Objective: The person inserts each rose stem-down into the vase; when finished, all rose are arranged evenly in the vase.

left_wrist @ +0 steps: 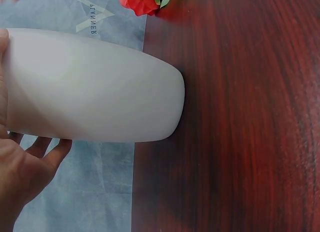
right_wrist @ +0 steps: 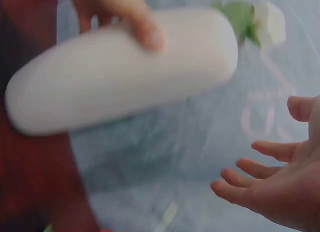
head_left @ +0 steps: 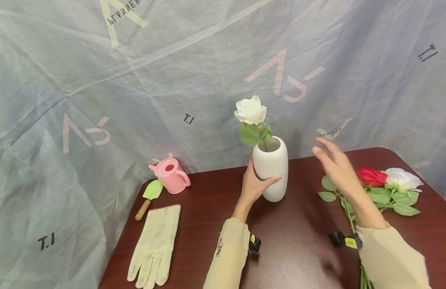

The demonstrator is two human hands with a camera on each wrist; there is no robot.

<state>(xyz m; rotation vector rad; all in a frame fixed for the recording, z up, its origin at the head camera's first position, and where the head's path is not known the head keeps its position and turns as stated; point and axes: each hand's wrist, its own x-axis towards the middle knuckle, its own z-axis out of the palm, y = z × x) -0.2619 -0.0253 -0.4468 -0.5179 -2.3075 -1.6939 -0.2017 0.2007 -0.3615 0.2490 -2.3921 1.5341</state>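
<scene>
A tall white vase [head_left: 274,168] stands upright on the dark red-brown table, and a white rose [head_left: 251,110] with green leaves leans out of its mouth to the left. My left hand [head_left: 255,182] grips the vase from its left side, thumb across the front and fingers behind; the left wrist view shows those fingers around the vase [left_wrist: 100,87]. Raised in the air right of the vase, my right hand [head_left: 336,168] has its fingers spread and holds nothing, as the right wrist view also shows. Below it lie a red rose [head_left: 371,177] and a white rose [head_left: 402,179] with leafy stems.
At the table's left side are a pink watering can [head_left: 171,176], a small green trowel [head_left: 153,189] with a wooden handle, and a pale work glove [head_left: 155,241]. A grey printed sheet [head_left: 154,80] hangs behind the table.
</scene>
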